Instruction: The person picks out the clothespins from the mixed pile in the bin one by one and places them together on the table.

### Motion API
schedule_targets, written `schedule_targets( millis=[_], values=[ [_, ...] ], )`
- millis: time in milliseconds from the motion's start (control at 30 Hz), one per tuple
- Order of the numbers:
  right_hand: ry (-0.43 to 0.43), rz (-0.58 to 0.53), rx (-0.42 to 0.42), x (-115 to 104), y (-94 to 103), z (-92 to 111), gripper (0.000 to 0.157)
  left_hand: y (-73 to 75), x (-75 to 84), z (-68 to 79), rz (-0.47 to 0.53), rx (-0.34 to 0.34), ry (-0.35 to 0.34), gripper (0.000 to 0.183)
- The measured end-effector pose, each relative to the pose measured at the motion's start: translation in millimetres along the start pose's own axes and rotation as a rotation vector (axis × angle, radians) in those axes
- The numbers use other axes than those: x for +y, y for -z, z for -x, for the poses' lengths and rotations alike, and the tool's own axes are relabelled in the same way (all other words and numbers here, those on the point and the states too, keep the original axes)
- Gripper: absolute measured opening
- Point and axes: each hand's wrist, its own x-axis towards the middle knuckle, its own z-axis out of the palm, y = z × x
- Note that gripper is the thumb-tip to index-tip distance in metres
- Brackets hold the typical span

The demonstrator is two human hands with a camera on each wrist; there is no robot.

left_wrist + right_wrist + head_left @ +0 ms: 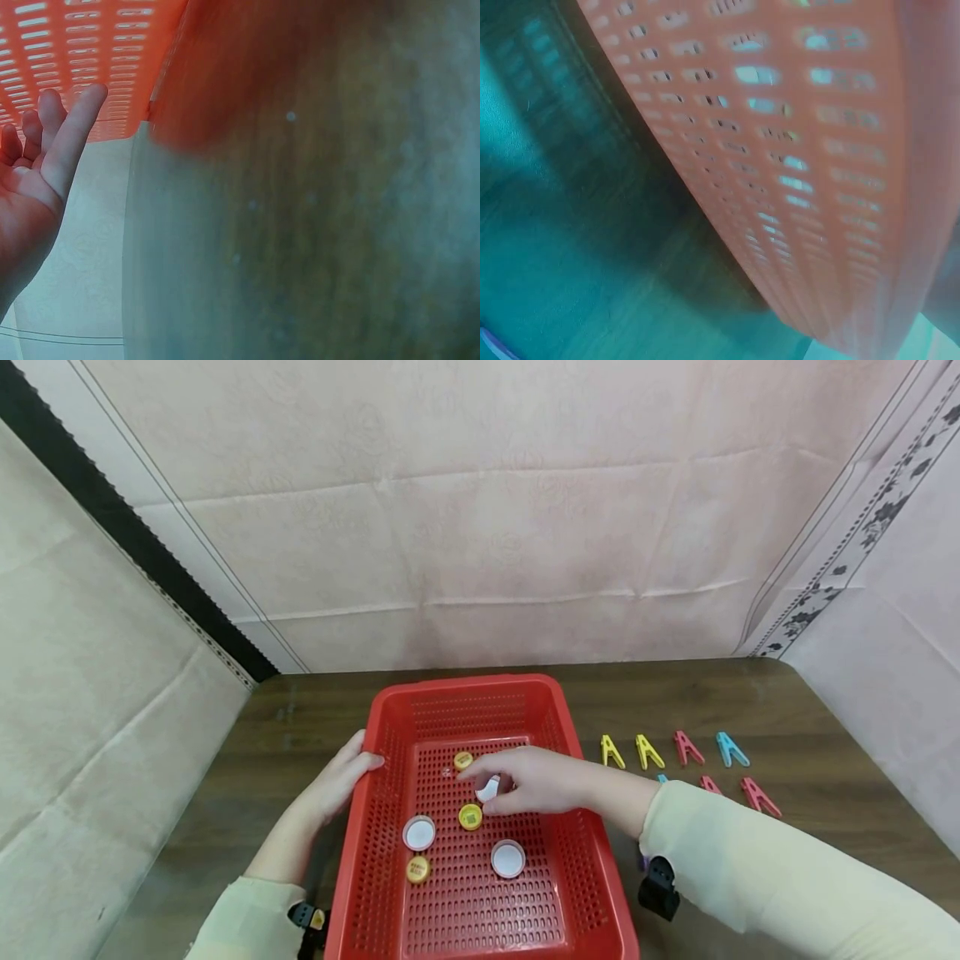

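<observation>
A red perforated plastic basket (487,943) stands on the table before me. My left hand (335,789) grips its left rim in the head view. In the left wrist view, fingers (69,142) of that hand lie against the outside of the wall. Over the basket's inside, my right hand (528,781) has thumb and forefinger spread around a partly covered white cap (487,789). Just below its thumb lies a yellow cap (470,817). Other caps around it are a yellow one (462,761), a white one (418,833), another white one (507,859) and a yellowish one (417,869).
Several clothespins lie right of the basket, among them a yellow clothespin (612,751), a pink clothespin (761,797) and a blue clothespin (731,749). Some are partly behind my right sleeve (750,860). Cloth-covered walls (480,552) rise behind and beside the wooden table (300,710).
</observation>
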Motion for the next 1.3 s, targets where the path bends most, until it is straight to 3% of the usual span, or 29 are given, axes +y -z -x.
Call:
schedule_targets(
  millis=[200, 567, 867, 1133, 1300],
  values=[
    [0.027, -0.001, 0.043, 2, 4.5, 7, 0.047, 1.5, 0.9, -1.0, 0.003, 0.003, 0.009, 0.038],
    [0.039, 0.025, 0.047, 3, -16.4, 6, 0.04, 3.3, 0.8, -0.8, -0.022, 0.005, 0.002, 0.034],
    [0.059, 0.087, 0.079, 1, -18.3, 8, 0.039, 3.5, 1.0, -1.0, -0.022, 0.011, 0.006, 0.036],
    [0.141, 0.167, 0.237, -4, -14.4, 18, 0.042, 1.7, 0.8, -1.7, -0.025, 0.02, 0.011, 0.035],
    [0.123, 0.226, 0.335, -9, -6.3, 27, 0.045, 1.4, 2.0, -1.3, -0.026, 0.026, 0.012, 0.035]
  ],
)
